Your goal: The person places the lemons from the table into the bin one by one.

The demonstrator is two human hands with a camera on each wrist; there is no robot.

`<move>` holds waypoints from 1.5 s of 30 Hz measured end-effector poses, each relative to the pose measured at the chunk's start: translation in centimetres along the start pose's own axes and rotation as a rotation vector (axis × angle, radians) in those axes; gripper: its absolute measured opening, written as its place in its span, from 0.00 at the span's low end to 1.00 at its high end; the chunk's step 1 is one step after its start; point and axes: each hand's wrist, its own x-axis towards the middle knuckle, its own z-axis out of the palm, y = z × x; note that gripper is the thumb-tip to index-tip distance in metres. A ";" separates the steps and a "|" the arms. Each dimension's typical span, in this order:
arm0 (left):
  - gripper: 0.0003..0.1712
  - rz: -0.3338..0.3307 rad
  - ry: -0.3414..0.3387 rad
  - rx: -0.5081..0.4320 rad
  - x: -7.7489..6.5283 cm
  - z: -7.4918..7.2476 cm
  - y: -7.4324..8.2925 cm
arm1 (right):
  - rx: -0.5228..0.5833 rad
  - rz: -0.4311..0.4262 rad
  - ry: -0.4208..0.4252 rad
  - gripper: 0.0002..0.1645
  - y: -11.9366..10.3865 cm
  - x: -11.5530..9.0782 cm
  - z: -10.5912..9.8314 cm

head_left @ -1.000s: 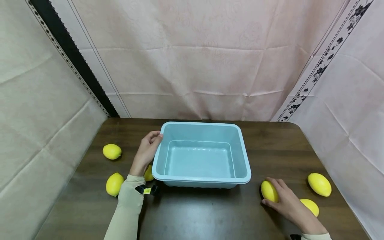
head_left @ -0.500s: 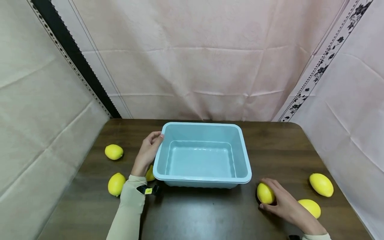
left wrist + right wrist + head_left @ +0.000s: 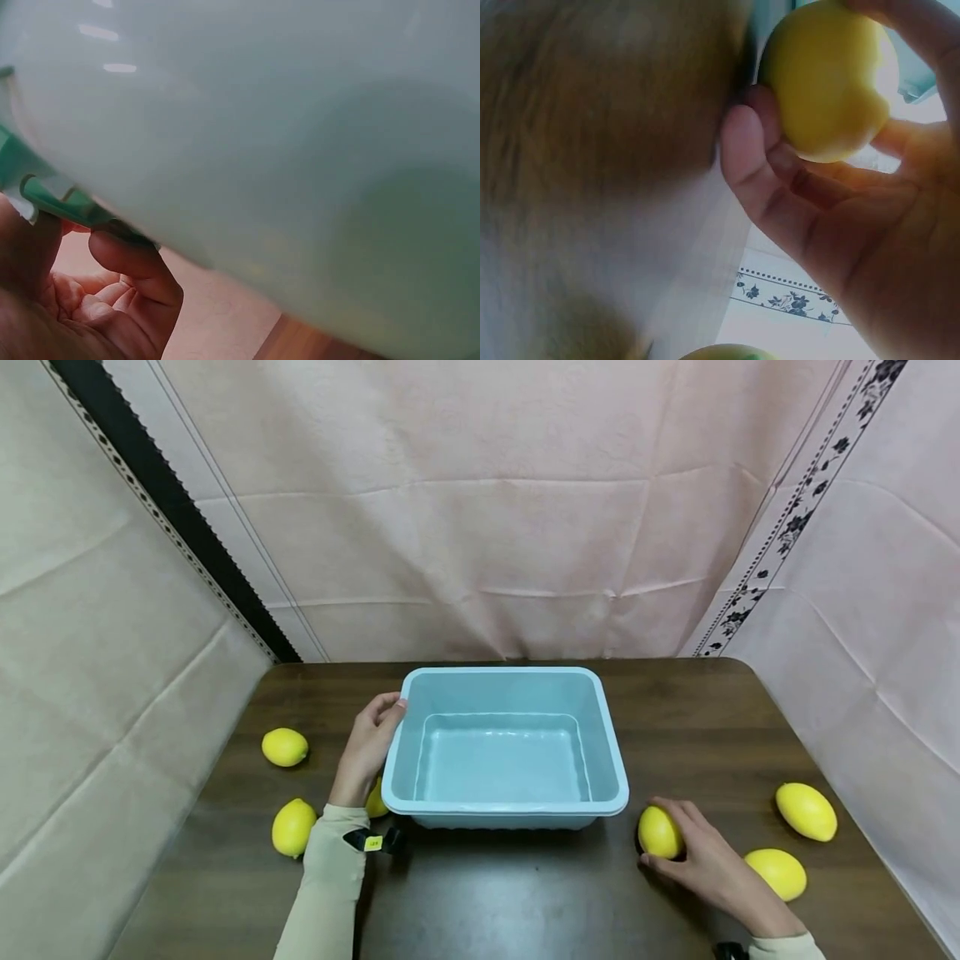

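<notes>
A light blue plastic basin [image 3: 502, 760] stands on the table, with nothing inside it. My left hand [image 3: 369, 739] grips the basin's left rim; in the left wrist view the curled fingers [image 3: 127, 292] are at the rim's underside and the basin's wall fills most of the picture. To the right of the basin, my right hand [image 3: 701, 856] holds a lemon [image 3: 660, 832] between thumb and fingers, low at the tabletop. The right wrist view shows the fingers curled round this lemon [image 3: 829, 82]. Whether it touches the table I cannot tell.
Two lemons lie at the right, one beside my right wrist [image 3: 777, 872] and one farther out [image 3: 806, 812]. On the left are an upper lemon [image 3: 285, 747], a lower lemon [image 3: 292, 827] and one partly hidden lemon [image 3: 377, 799] behind my left wrist. Pale cloth [image 3: 487, 527] hangs around the wooden table [image 3: 487, 902].
My right hand has moved slightly left toward the basin, with the lemon shifting along with it. The left hand stays at the basin's rim. The head view has tilted a little.
</notes>
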 end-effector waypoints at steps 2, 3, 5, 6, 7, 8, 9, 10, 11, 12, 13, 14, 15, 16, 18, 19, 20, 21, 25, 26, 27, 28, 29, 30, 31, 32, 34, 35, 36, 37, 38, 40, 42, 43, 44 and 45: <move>0.30 -0.006 0.003 -0.011 0.0 0.1 0.0 | -0.001 0.014 0.010 0.47 -0.1 0.2 -0.3; 0.30 -0.006 0.001 -0.015 0.0 0.1 0.0 | -0.001 0.017 0.020 0.47 -0.3 0.3 -0.5; 0.31 -0.010 0.003 -0.020 0.0 0.1 -0.1 | 0.005 0.018 0.050 0.48 -0.7 0.4 -1.0; 0.31 -0.013 0.005 -0.023 0.0 0.1 -0.1 | 0.007 0.016 0.068 0.48 -0.9 0.4 -1.2; 0.31 -0.014 0.006 -0.023 0.0 0.1 -0.1 | 0.011 0.012 0.084 0.48 -1.1 0.5 -1.6; 0.31 -0.014 0.006 -0.026 0.0 0.0 -0.1 | 0.019 0.009 0.101 0.49 -1.4 0.5 -1.9; 0.31 -0.017 0.006 -0.024 0.0 0.0 -0.1 | 0.026 0.008 0.112 0.49 -1.7 0.5 -2.2; 0.31 -0.020 0.006 -0.025 0.0 0.0 -0.1 | 0.035 0.006 0.125 0.49 -1.9 0.5 -2.5; 0.31 -0.022 0.007 -0.027 0.0 0.0 -0.1 | 0.044 0.001 0.138 0.49 -2.1 0.5 -2.7; 0.31 -0.024 0.007 -0.028 0.0 0.0 -0.1 | 0.051 -0.003 0.150 0.50 -2.3 0.5 -2.9; 0.31 -0.026 0.006 -0.028 0.0 0.0 -0.1 | 0.054 -0.006 0.162 0.50 -2.6 0.5 -3.1; 0.31 -0.026 0.006 -0.029 0.0 0.0 -0.2 | 0.058 -0.010 0.174 0.51 -2.8 0.4 -3.3; 0.31 -0.025 0.005 -0.029 0.0 0.0 -0.2 | 0.055 -0.014 0.186 0.51 -2.9 0.4 -3.4; 0.32 -0.024 0.005 -0.030 0.0 0.0 -0.2 | 0.054 -0.015 0.195 0.52 -3.1 0.4 -3.6; 0.32 -0.023 0.004 -0.028 0.0 0.0 -0.2 | 0.053 -0.016 0.212 0.52 -3.5 0.4 -3.8; 0.32 -0.023 0.005 -0.028 0.0 0.0 -0.3 | 0.056 -0.017 0.220 0.52 -3.7 0.4 -4.0; 0.32 -0.024 0.005 -0.030 0.0 0.0 -0.3 | 0.065 -0.017 0.227 0.52 -3.8 0.4 -4.2; 0.32 -0.024 0.004 -0.033 0.0 0.1 -0.3 | 0.076 -0.019 0.231 0.52 -4.0 0.4 -4.3; 0.31 -0.007 0.010 -0.046 0.1 0.1 -0.5 | 0.128 -0.047 0.260 0.52 -4.7 0.7 -5.0; 0.31 -0.002 0.011 -0.050 0.1 0.1 -0.6 | 0.138 -0.055 0.266 0.52 -4.9 0.7 -5.1; 0.31 0.002 0.012 -0.052 0.1 0.2 -0.6 | 0.150 -0.064 0.270 0.52 -5.1 0.8 -5.3; 0.31 0.006 0.013 -0.053 0.1 0.2 -0.6 | 0.158 -0.071 0.274 0.52 -5.4 0.9 -5.4; 0.31 0.008 0.013 -0.051 0.0 0.1 -0.6 | 0.171 -0.077 0.277 0.52 -5.6 1.0 -5.6; 0.30 0.006 0.014 -0.053 0.0 0.1 -0.6 | 0.186 -0.079 0.277 0.52 -5.9 1.1 -5.7; 0.31 0.005 0.011 -0.053 0.0 0.1 -0.6 | 0.202 -0.079 0.274 0.52 -6.1 1.2 -5.8; 0.31 0.003 0.011 -0.052 0.0 0.1 -0.6 | 0.217 -0.077 0.270 0.53 -6.4 1.4 -5.9; 0.31 0.002 0.009 -0.049 0.0 0.1 -0.6 | 0.242 -0.071 0.262 0.53 -6.8 1.7 -6.0; 0.32 -0.001 0.009 -0.048 0.0 0.1 -0.5 | 0.256 -0.071 0.258 0.54 -7.0 1.8 -6.1; 0.32 -0.003 0.008 -0.047 0.0 0.1 -0.5 | 0.264 -0.069 0.255 0.54 -7.2 1.9 -6.1; 0.32 -0.005 0.008 -0.046 0.0 0.0 -0.5 | 0.267 -0.071 0.253 0.54 -7.3 2.0 -6.2; 0.32 -0.007 0.009 -0.045 0.1 0.0 -0.5 | 0.269 -0.076 0.252 0.54 -7.4 2.2 -6.2; 0.32 -0.011 0.007 -0.045 0.1 0.0 -0.4 | 0.275 -0.093 0.252 0.53 -7.7 2.4 -6.4; 0.32 -0.011 0.007 -0.042 0.2 0.0 -0.6 | 0.277 -0.107 0.250 0.53 -8.1 2.6 -6.5; 0.32 -0.013 0.008 -0.042 0.2 0.0 -0.6 | 0.279 -0.112 0.247 0.53 -8.2 2.7 -6.6; 0.32 -0.013 0.008 -0.042 0.2 0.0 -0.6 | 0.283 -0.117 0.242 0.53 -8.4 2.8 -6.7; 0.32 -0.015 0.008 -0.041 0.2 0.0 -0.7 | 0.284 -0.120 0.239 0.53 -8.5 2.9 -6.7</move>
